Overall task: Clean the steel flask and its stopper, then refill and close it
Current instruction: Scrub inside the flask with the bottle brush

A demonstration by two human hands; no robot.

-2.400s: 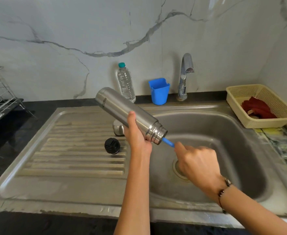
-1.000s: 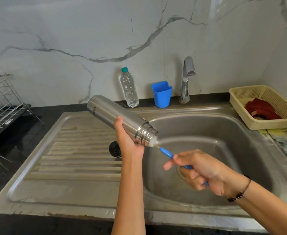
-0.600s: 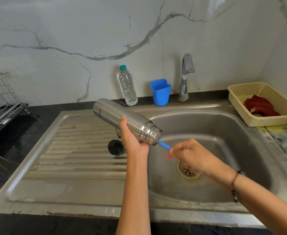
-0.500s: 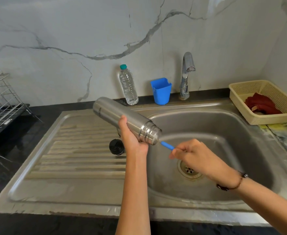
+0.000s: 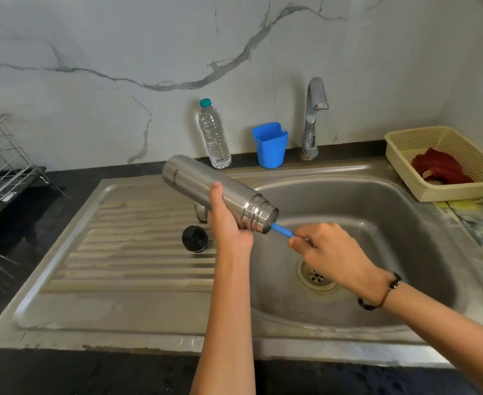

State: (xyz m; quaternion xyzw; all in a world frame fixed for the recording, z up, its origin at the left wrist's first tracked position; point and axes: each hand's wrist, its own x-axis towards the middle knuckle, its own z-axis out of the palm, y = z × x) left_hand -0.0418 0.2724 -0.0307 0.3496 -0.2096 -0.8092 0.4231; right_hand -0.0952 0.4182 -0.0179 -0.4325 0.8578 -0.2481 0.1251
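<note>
While gripping the blue brush handle (image 5: 282, 230) in curled fingers, right hand (image 5: 331, 252), beaded bracelet (image 5: 383, 292) at the wrist, poised over the sink basin (image 5: 391, 223) and above the drain (image 5: 315, 276); handle running straight into the open mouth of the steel flask (image 5: 220, 192), brush head hidden inside; left hand (image 5: 228, 223) wrapped round the flask just behind its threaded neck, thumb up along the body, fingers curled underneath; flask held tilted in the air, mouth down and to the right over the basin's left edge, base raised toward the back left, dark lettering near the base; black stopper (image 5: 194, 238) lying loose on the ribbed draining board (image 5: 120, 238), just left of the left hand, apart from the flask; small steel cup (image 5: 200, 212) partly hidden behind the left hand and flask, on the same board; farther back, along the dark counter's rear edge, clear plastic bottle (image 5: 214, 135) with teal cap standing upright, blue plastic cup (image 5: 270, 145) beside it to the right, then chrome tap (image 5: 314, 118), spout turned toward the basin; at far right, cream plastic basket (image 5: 400, 155) holding a red cloth (image 5: 440, 169); at far left, wire dish rack (image 5: 0, 166) on the counter; behind everything, white marble-veined wall (image 5: 120, 52).
</note>
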